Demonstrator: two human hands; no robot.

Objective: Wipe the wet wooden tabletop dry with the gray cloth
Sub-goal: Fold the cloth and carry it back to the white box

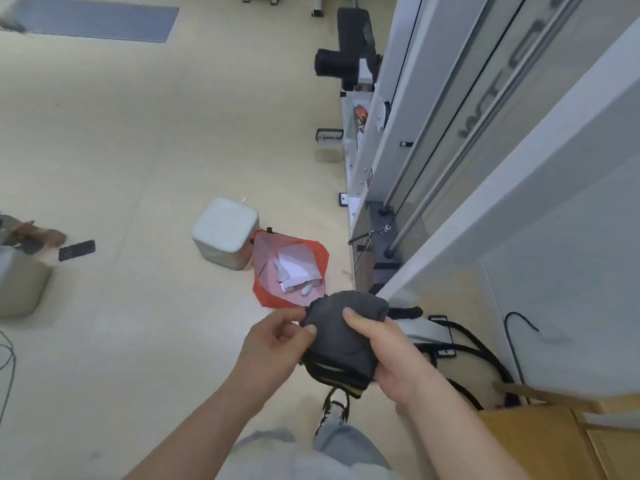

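Observation:
I hold a bunched gray cloth point(341, 336) in the air in front of me, above the floor. My right hand point(388, 355) wraps around its right side, thumb pressed on top. My left hand point(277, 341) pinches the cloth's left edge between thumb and fingers. A darker folded edge with a pale stripe hangs at the bottom of the cloth. A corner of the wooden tabletop point(540, 441) shows at the lower right, beside my right forearm; whether it is wet cannot be made out.
A red bag point(266, 271) with white paper sits on the floor ahead, next to a white cube stool point(225, 233). Black cables point(464, 355) lie by the white wall at right. A phone point(77, 250) lies on the floor at left.

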